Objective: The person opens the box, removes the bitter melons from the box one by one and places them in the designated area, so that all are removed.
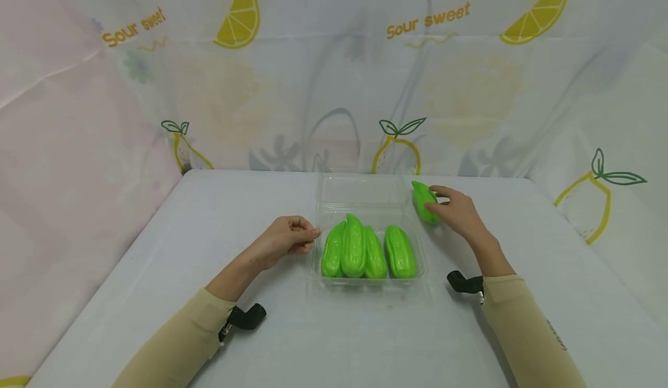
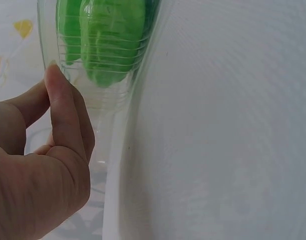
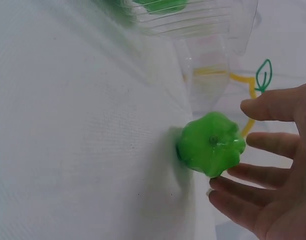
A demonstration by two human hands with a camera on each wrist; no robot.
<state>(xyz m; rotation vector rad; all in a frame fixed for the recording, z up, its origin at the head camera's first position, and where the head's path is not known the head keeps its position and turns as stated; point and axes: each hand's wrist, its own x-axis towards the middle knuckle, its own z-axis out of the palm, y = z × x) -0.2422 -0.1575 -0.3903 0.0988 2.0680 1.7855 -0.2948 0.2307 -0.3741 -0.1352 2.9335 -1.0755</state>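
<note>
A clear plastic box (image 1: 373, 282) holds several glossy green, ridged, tapered vegetables that look like bitter melons (image 1: 354, 249), one standing a little apart on the right. My left hand (image 1: 284, 240) pinches the left rim of the box between thumb and fingertips, as the left wrist view (image 2: 65, 150) also has it. Beyond the box's right side, another bitter melon (image 1: 424, 202) lies on the table. Around it is my right hand (image 1: 459, 211), thumb and fingers spread. In the right wrist view the thumb stands off the bitter melon (image 3: 210, 145); whether the fingertips touch it I cannot tell.
The box's clear lid (image 1: 362, 191) lies folded back toward the rear edge of the white table (image 1: 250, 196). A fabric curtain (image 1: 323, 75) printed with lemons hangs behind and along the sides. Dark camera mounts (image 1: 247, 317) sit on both wrists.
</note>
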